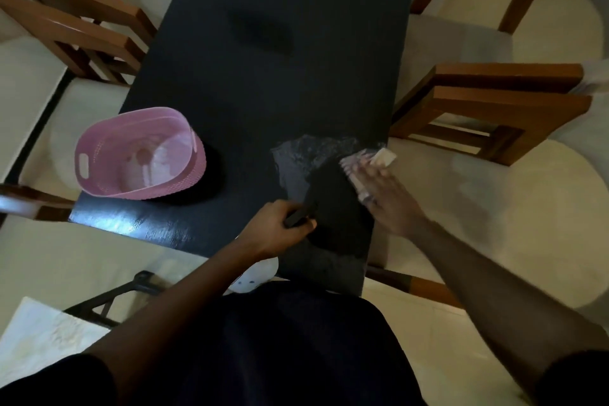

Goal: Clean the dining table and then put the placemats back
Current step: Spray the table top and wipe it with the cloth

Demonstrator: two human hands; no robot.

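Two hands over the near right corner of the dark worktop (pixel 263 92). Your right hand (pixel 379 188) lies flat, fingers spread, pressing a pale cloth (pixel 382 156) onto a wet, streaked patch (pixel 306 152) by the right edge. Your left hand (pixel 280 227) has its grip clamped on a dark object (pixel 300 216) (blurred; what it is cannot be told). Pink perforated basket (pixel 138 155) stands on the worktop's near left, well apart from both hands. Wooden chairs (pixel 487 105) flank both sides.
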